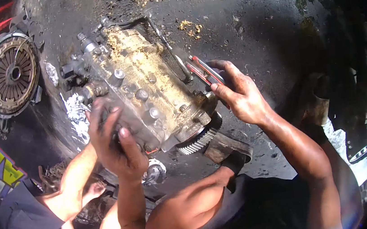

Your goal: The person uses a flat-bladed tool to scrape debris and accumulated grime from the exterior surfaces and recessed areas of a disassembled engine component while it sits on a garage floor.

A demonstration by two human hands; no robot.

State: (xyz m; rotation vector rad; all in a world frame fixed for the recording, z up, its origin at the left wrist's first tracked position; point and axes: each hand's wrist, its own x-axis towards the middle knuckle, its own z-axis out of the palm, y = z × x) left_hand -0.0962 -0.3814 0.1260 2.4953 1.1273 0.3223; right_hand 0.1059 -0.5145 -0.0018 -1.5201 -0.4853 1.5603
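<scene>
A greasy metal injection pump [152, 77], dusted with yellow sawdust, lies on the dark floor in front of me. A toothed gear [202, 140] sits at its near end. My right hand [243, 98] is closed around red-handled pliers [206, 72], held just above the pump's right side. The tips of the tool are hidden by my hand. By the pump's near left side is my left hand [119, 142], slightly blurred, its fingers bent but apart. Nothing shows in its grasp, and I cannot tell whether it touches the pump.
A clutch assembly [11, 75] in its housing stands at the far left. Crumpled white material [76, 115] lies left of the pump. Another person's hand [95, 190] works at lower left over dark parts. My foot [230, 147] rests near the gear. Sawdust clumps [191, 27] dot the floor.
</scene>
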